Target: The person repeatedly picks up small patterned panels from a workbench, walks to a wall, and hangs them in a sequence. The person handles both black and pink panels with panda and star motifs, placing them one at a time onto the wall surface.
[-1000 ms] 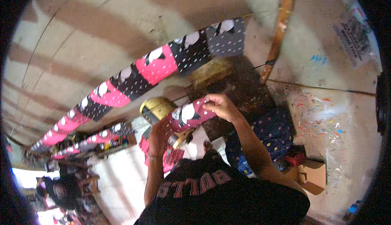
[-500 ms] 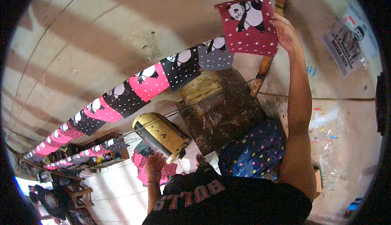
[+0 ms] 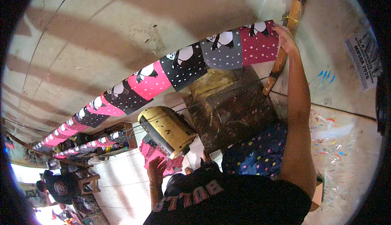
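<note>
At the upper right, my right hand [image 3: 285, 39] pinches the upper corner of a maroon fabric piece [image 3: 260, 48] with a panda and white stars. This piece is draped over a line beside a matching grey piece [image 3: 222, 56]. A long row of black [image 3: 183, 66] and pink [image 3: 150, 81] panda pieces runs away along the line to the lower left. My left hand [image 3: 156, 172] hangs low with its fingers apart, holding nothing that I can see. Behind it, a loose pile of pink and dark pieces [image 3: 151, 151] lies on the tiled floor.
A wooden post [image 3: 281, 60] with yellow string stands by the line's near end. Below are a dark stained board [image 3: 226, 107], a gold and black rounded case [image 3: 167, 129] and a dotted dark-blue cloth [image 3: 260, 151]. Another person [image 3: 61, 186] is at the far lower left.
My right hand has come down with the maroon piece, which was held up above the line and now drapes over it beside the grey one. The left hand stays low.
</note>
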A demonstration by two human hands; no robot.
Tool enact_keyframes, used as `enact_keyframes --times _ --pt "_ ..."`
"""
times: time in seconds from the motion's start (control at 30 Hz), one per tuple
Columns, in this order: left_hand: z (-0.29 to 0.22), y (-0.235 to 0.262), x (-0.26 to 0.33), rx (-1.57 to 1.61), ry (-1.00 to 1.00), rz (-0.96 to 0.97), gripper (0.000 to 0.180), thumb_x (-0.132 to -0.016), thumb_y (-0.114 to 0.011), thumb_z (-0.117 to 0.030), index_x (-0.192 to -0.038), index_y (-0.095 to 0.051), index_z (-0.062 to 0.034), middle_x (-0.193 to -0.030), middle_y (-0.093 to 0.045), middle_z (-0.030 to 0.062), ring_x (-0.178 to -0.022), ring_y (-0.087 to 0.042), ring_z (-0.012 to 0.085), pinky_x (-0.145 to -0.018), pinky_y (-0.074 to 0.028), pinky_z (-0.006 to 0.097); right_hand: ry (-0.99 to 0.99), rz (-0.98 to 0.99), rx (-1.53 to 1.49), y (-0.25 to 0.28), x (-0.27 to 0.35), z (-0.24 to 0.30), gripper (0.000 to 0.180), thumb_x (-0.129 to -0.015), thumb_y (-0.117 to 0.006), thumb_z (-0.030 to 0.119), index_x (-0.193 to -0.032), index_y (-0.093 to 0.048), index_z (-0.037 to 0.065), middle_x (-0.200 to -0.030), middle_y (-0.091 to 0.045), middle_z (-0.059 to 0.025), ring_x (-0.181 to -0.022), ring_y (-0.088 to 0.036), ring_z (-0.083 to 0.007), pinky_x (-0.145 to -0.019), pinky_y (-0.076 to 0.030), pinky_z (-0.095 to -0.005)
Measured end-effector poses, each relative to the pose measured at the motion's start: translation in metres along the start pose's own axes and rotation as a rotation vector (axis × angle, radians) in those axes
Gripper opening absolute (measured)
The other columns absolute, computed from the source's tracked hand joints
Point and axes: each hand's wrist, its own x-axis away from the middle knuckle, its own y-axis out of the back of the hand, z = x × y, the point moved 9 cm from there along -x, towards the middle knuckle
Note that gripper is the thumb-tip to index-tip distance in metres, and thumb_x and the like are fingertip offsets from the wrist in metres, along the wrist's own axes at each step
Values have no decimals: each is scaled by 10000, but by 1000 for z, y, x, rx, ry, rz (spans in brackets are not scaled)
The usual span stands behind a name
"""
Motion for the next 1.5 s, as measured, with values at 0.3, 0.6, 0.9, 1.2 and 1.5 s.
enact_keyframes --times 0.3,0.6,0.9,1.2,1.5 --pt "7 42 21 141 -26 -20 417 -951 -364 -280 -1209 -457 34 -1105 -596 168 -916 -605 242 -777 -499 318 405 -741 732 -37 132 -48 250 -889 -562 243 -889 -540 -5 -815 -535 -46 -747 -502 -152 -666 -412 -297" --pt "27 221 113 -6 -195 -371 307 -946 -406 -229 -1044 -570 12 -876 -632 83 -705 -635 178 -603 -496 282 -51 1106 388 -601 481 -269 240 -816 -608 161 -1024 -576 46 -805 -623 -82 -741 -601 -174 -664 -483 -311" --pt "70 431 345 -610 -42 -741 466 -888 -464 -403 -730 -582 19 -641 -568 176 -600 -548 278 -608 -430 403 452 2322 915 -786 821 -282 282 -807 -583 254 -951 -599 12 -891 -627 -236 -851 -605 -406 -736 -478 -476" --pt "44 534 497 -63 -282 -723 472 -930 -445 -384 -702 -518 22 -608 -474 44 -598 -430 141 -572 -389 328 469 2369 606 -1023 959 -175 250 -836 -609 224 -739 -576 -5 -585 -555 -80 -532 -510 -139 -517 -404 -296" --pt "-33 696 622 -112 -404 -857 567 -950 -338 -463 -657 -478 2 -539 -433 71 -506 -413 174 -506 -365 314 278 2613 238 -1237 1148 -142 376 -909 -530 268 -672 -571 -22 -570 -520 -73 -558 -521 -136 -517 -391 -302"
